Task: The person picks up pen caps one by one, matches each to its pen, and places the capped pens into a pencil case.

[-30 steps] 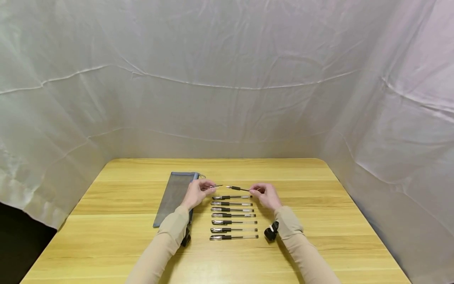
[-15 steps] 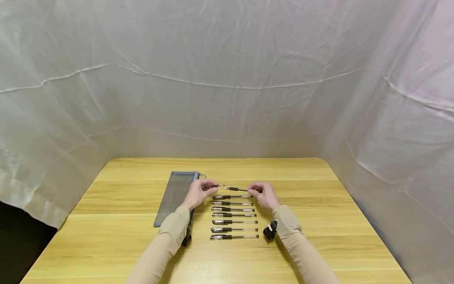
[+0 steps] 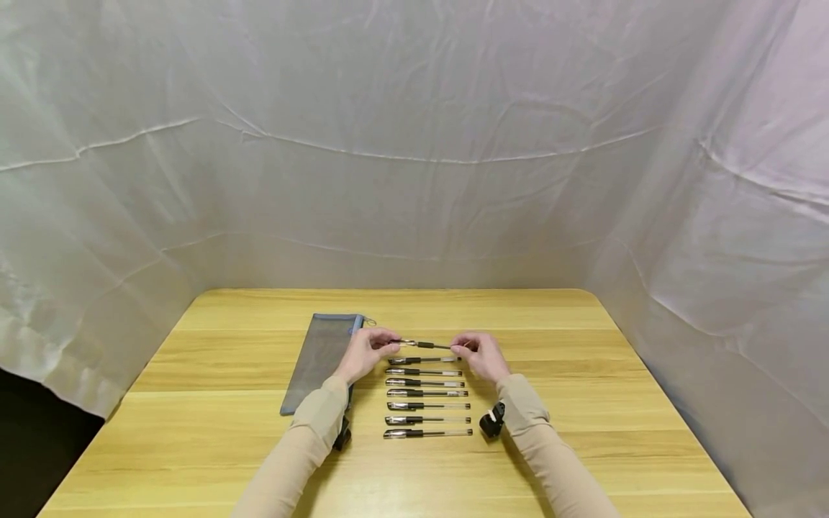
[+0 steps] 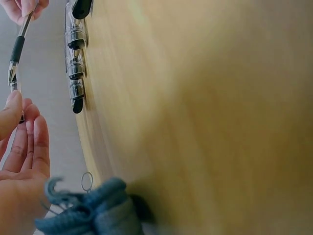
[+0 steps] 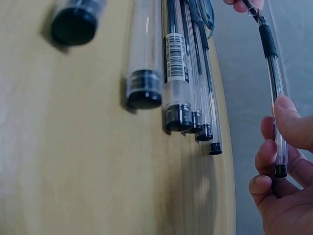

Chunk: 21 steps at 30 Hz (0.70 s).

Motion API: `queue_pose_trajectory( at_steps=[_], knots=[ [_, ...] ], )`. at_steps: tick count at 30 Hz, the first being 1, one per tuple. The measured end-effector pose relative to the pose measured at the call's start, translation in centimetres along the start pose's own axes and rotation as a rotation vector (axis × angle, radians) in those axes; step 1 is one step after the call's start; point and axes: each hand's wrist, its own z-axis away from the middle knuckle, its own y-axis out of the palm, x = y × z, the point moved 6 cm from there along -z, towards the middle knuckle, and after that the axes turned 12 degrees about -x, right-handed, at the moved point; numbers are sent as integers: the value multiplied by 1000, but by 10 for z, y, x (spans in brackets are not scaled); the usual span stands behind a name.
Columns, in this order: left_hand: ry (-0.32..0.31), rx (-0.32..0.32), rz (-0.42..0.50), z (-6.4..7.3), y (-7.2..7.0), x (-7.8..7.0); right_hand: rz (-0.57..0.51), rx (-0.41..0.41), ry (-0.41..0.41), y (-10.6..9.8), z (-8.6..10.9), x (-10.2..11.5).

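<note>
Over the desk (image 3: 583,360), a pen (image 3: 425,345) and cap (image 3: 406,342) were held end to end

The cap was pinched between thumb and fingers by the left grip (image 3: 365,354), the pen by the right grip (image 3: 482,354), its tip at the cap's mouth. Seven more pens (image 3: 414,393) were laid in a row, beside a pouch (image 3: 317,360).

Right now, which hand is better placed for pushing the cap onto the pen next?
Probably the left hand: it pinches the cap, while the right hand holds the pen, tip towards the cap.
</note>
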Motion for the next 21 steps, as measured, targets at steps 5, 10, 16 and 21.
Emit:
queue_pose_trajectory(
  at_steps=[5, 10, 16, 21],
  knots=[
    [-17, -21, 12, -1, -2, 2, 4, -11, 1, -1, -1, -3],
    [-2, -17, 16, -1, -2, 2, 9, -13, -16, -1, -2, -3],
    [27, 1, 6, 0, 0, -2, 21, -1, -7, 0, -1, 1],
    [41, 12, 3, 1, 2, -3, 17, 8, -5, 1, 0, 4]
  ],
)
